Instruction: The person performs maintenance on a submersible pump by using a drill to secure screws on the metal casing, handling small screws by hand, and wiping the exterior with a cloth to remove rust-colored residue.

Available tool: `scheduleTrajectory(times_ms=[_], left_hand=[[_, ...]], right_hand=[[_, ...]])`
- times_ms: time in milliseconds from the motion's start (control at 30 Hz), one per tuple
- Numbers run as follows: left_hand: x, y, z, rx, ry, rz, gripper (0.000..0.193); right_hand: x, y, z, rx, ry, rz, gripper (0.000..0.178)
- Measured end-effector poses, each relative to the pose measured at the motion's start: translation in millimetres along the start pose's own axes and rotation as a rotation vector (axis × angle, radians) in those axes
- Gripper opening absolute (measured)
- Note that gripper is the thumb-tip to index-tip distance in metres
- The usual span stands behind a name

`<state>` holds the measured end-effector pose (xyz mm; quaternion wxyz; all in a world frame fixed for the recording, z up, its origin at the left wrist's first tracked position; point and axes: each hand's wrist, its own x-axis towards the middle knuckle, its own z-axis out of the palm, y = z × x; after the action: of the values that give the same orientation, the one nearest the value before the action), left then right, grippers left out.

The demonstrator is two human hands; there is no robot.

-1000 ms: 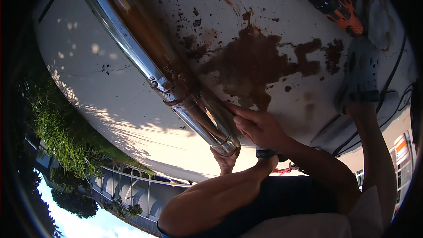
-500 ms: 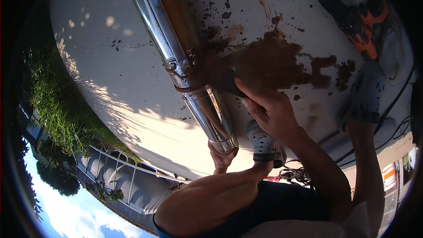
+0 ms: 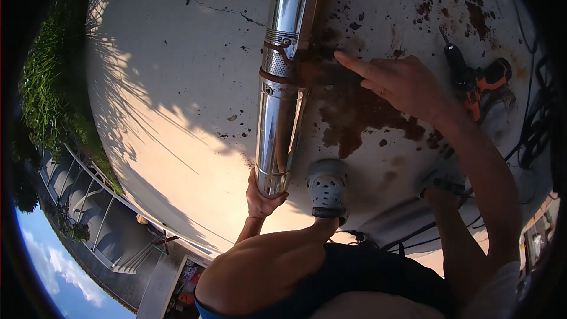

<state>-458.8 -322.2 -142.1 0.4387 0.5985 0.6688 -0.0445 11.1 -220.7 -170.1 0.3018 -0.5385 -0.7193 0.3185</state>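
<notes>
A long shiny metal cylinder, which looks like a submersible pump (image 3: 274,136), lies on the concrete with its near end toward me. A perforated strainer band (image 3: 276,59) and a rusty-brown collar ring its middle. My left hand (image 3: 264,199) is closed round the near end. To the right of the strainer, my right hand (image 3: 401,85) reaches in, index finger stretched toward the pump. Its fingers close on a dark, flat, blurred piece (image 3: 328,75) that extends toward the collar; its kind I cannot make out. Whether it touches the pump is unclear.
A wet brown stain (image 3: 360,121) spreads over the concrete (image 3: 195,53) right of the pump. An orange-and-black cordless drill (image 3: 469,82) lies farther right, near black cables (image 3: 534,124). A grey clog (image 3: 326,186) on my foot stands beside the pump. Grass (image 3: 53,88) borders the left.
The view has turned, so the pump now stands more upright in the picture. My right hand has drawn a little away from the pump; my left hand keeps hold of the near end.
</notes>
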Motion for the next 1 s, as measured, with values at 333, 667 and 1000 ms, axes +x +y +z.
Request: scheduleTrajectory(times_ms=[333,667,1000], left_hand=[[1,8,7,-0.079,0.091,0.134,0.107],[1,-2,8,-0.006,0.102,0.174,0.113],[0,-9,3,-0.069,0.015,0.084,0.12]], right_hand=[[27,8,-25,-0.13,-0.254,-0.047,0.069],[26,-4,-24,-0.07,-0.335,0.009,0.067],[16,10,13,0.269,-0.374,0.176,0.062]])
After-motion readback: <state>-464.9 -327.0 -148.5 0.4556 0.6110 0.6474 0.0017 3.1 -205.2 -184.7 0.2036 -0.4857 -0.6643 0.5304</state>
